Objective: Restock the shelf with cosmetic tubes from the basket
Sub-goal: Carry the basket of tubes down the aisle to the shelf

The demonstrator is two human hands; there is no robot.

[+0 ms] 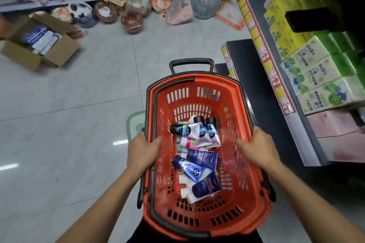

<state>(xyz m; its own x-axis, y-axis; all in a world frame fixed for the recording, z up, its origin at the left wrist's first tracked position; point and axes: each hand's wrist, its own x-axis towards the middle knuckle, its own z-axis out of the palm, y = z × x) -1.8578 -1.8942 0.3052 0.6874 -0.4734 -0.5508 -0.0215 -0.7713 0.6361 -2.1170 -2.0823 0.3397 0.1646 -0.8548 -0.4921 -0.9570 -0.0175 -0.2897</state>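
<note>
An orange plastic basket [233,104] with black handles is held in front of me over the floor. Several cosmetic tubes [197,156] lie loose on its bottom, some dark blue, some white and pink with black caps. My left hand [141,154] grips the basket's left rim, thumb inside. My right hand [256,148] grips the right rim. The shelf [262,49] runs along the right, its edge lined with yellow and red price tags.
Green and white boxed goods [320,77] fill the right shelf. An open cardboard box [42,43] with blue packs sits on the tiled floor at left. Balls, bagged toys and a grey basket [204,4] crowd the far aisle. A pale stool [136,124] shows under the basket.
</note>
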